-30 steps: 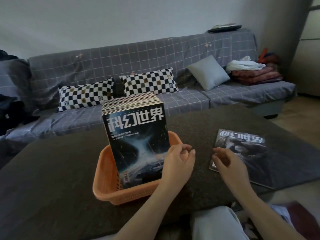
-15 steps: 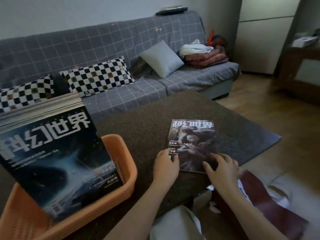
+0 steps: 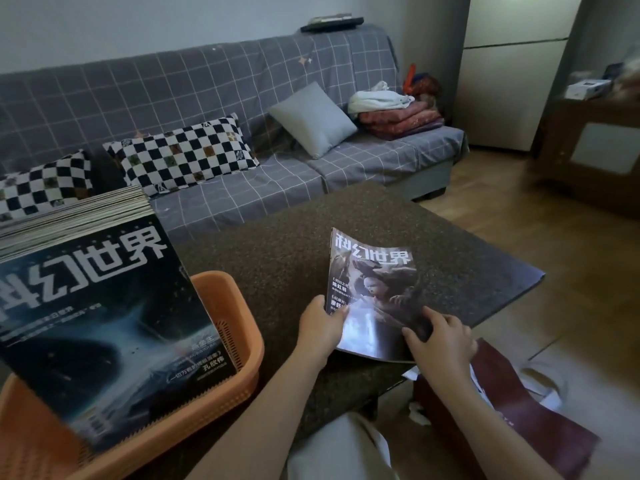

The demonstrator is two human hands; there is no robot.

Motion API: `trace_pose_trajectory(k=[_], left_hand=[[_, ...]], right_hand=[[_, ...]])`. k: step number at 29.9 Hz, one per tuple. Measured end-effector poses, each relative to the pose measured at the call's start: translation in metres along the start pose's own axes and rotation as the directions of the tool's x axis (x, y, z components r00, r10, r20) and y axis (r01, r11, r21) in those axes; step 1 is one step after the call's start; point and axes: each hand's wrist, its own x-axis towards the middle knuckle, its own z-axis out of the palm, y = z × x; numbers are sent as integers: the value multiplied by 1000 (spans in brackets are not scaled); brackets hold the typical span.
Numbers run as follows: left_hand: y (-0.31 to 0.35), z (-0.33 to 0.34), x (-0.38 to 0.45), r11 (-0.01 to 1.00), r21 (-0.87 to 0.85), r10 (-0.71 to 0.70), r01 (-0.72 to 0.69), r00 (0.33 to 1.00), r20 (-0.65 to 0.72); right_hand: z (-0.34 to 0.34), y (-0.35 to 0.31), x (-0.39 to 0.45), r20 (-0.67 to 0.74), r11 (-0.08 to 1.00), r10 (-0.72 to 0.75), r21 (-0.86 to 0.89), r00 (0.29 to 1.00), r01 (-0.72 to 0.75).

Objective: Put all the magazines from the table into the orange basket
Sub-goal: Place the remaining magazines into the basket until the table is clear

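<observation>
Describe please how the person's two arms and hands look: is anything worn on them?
Both forearms are bare up to the picture's lower edge; no sleeve shows. The left hand and the right hand wear no gloves. No ring, watch or bracelet can be seen. The fingernails look short and unpainted.

Dark-covered magazine with white Chinese title and a grey figure illustration, far edge lifted and curling off the speckled dark table, near edge low by the table's front rim. Orange basket of perforated plastic at left on the same table, packed with upright magazines leaning back, front cover showing a blue-white vortex.
</observation>
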Motion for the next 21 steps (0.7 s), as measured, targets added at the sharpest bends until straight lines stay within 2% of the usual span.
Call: trace_pose_trajectory(k=[4, 6, 8, 12, 18, 21], left_hand=[[0, -11, -24, 988, 37, 154, -152, 986, -61], [3, -23, -38, 971, 74, 235, -229, 969, -76], [5, -36, -51, 954, 88, 293, -286, 952, -92], [7, -67, -75, 964, 44, 265, -262, 958, -108], [7, -115, -111, 940, -118, 286, -320, 928, -237], [5, -139, -127, 923, -135, 311, -361, 905, -289]], right_hand=[[-13, -1, -7, 103, 998, 22, 62, 994, -28], [-20, -5, -13, 184, 966, 3, 253, 983, -50], [-27, -11, -19, 249, 872, -38, 481, 968, -89], [-42, -32, -32, 304, 720, -109, 680, 946, -135], [-62, -77, -59, 285, 583, -247, 807, 926, -93], [-63, -97, -73, 274, 521, -315, 850, 909, -75]])
